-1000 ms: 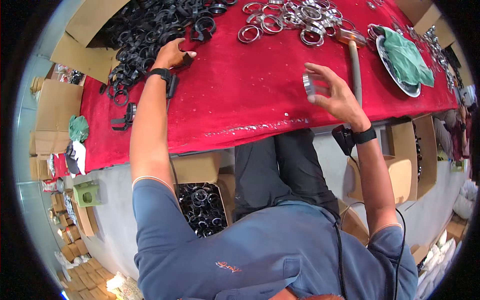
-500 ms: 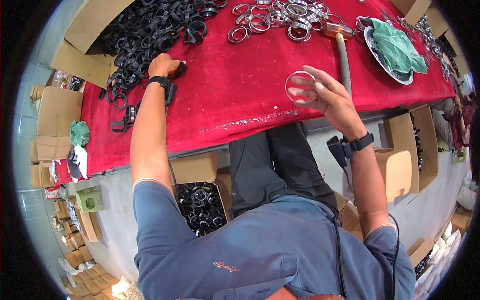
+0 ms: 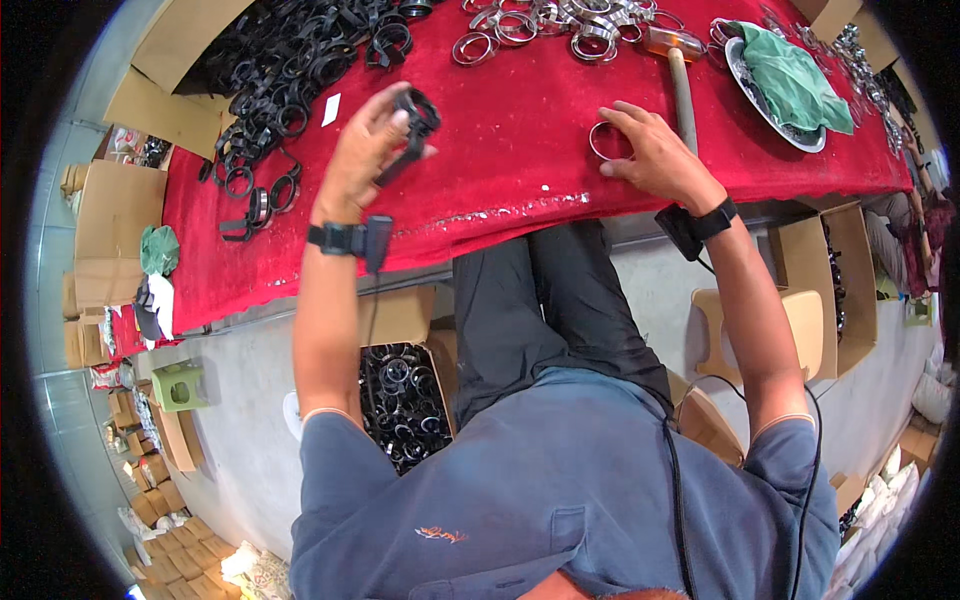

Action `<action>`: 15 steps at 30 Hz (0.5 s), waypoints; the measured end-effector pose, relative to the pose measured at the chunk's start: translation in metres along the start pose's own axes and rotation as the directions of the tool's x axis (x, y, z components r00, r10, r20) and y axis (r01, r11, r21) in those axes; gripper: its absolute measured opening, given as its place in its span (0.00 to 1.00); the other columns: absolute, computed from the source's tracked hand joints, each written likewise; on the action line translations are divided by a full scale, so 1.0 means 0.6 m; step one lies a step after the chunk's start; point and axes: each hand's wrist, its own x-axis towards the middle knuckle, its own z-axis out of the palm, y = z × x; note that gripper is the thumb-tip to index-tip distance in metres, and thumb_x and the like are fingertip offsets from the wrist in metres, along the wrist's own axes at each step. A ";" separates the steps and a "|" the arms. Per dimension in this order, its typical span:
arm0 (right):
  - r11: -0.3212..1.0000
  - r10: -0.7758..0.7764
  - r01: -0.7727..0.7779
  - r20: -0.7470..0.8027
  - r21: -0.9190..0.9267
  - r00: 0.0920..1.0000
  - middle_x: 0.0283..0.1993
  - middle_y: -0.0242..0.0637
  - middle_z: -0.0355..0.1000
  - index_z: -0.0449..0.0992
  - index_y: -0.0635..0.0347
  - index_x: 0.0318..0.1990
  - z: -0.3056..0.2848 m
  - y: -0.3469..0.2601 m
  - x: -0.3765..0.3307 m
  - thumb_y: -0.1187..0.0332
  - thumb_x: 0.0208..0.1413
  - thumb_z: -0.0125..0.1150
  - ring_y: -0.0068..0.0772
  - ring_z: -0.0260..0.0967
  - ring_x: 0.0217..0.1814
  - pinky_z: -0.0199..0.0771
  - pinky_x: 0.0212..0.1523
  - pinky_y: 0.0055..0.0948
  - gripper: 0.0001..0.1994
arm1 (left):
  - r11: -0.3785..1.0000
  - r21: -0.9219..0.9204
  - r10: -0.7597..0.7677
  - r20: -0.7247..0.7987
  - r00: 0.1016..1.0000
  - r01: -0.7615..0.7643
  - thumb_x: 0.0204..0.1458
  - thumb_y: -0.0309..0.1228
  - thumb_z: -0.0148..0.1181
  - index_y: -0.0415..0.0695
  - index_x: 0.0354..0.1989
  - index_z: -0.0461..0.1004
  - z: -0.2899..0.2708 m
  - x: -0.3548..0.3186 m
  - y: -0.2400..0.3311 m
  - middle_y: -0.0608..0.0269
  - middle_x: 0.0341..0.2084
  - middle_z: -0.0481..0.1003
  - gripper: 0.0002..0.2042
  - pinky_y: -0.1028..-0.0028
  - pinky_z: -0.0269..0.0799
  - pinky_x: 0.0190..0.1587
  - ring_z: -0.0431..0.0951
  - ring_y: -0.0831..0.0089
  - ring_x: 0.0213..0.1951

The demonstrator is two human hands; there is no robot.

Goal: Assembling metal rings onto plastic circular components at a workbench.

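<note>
Left fingers (image 3: 388,130) gripping 1 black ring (image 3: 420,110) at their tips, right fingers (image 3: 630,124) pinching 1 silver ring (image 3: 591,141), its rim jutting leftward

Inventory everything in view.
Table: one, red-covered, centre
Black parts: many, black, table's left
Held black part: one, black, left hand
Held ring: one, silver, right hand
Loose rings: many, silver, far side
Mallet: one, amber-headed, beyond right hand
Dish: one, silver, table's right
Cloth: one, green, on dish
Slip: one, white, table's left
Cartons: several, brown, both sides
Left stool: one, green, floor
Right stool: one, beige, floor
Wristbands: two, black, wrists
Shirt: one, blue, bottom
Trousers: pair, black, below table
Hands: two, bare, over table
</note>
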 end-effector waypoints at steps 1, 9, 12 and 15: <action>0.999 -0.013 0.014 0.036 -0.037 0.999 0.75 0.54 0.66 0.70 0.58 0.73 0.000 -0.006 0.003 0.65 0.60 0.72 0.57 0.62 0.78 0.63 0.77 0.47 0.33 | 0.991 -0.133 0.003 0.037 0.999 0.002 0.68 0.36 0.65 0.45 0.76 0.60 0.029 -0.014 -0.017 0.54 0.61 0.75 0.32 0.51 0.89 0.53 0.81 0.55 0.59; 0.532 -0.023 -0.173 0.219 0.828 0.975 0.75 0.51 0.66 0.61 0.59 0.79 -0.046 -0.023 -0.007 0.68 0.62 0.70 0.47 0.67 0.76 0.73 0.73 0.45 0.38 | 0.742 -0.667 0.052 0.157 0.986 0.067 0.70 0.31 0.59 0.54 0.81 0.48 0.231 -0.122 -0.077 0.38 0.74 0.61 0.35 0.48 0.88 0.55 0.63 0.32 0.73; -0.074 -0.193 -0.141 0.125 0.987 0.973 0.77 0.51 0.64 0.59 0.56 0.80 -0.054 -0.053 -0.054 0.62 0.61 0.74 0.50 0.67 0.77 0.74 0.73 0.50 0.42 | 0.806 -0.592 0.067 0.106 0.992 0.009 0.70 0.33 0.59 0.55 0.82 0.46 0.258 -0.151 -0.061 0.36 0.75 0.59 0.36 0.50 0.87 0.56 0.63 0.33 0.74; -0.235 -0.235 -0.130 0.073 0.963 0.969 0.79 0.57 0.59 0.57 0.55 0.81 -0.049 -0.080 -0.083 0.58 0.60 0.75 0.58 0.63 0.79 0.73 0.73 0.60 0.45 | 0.783 -0.622 0.073 0.092 0.993 0.000 0.69 0.36 0.62 0.55 0.81 0.49 0.267 -0.166 -0.036 0.37 0.74 0.60 0.36 0.49 0.86 0.57 0.71 0.42 0.70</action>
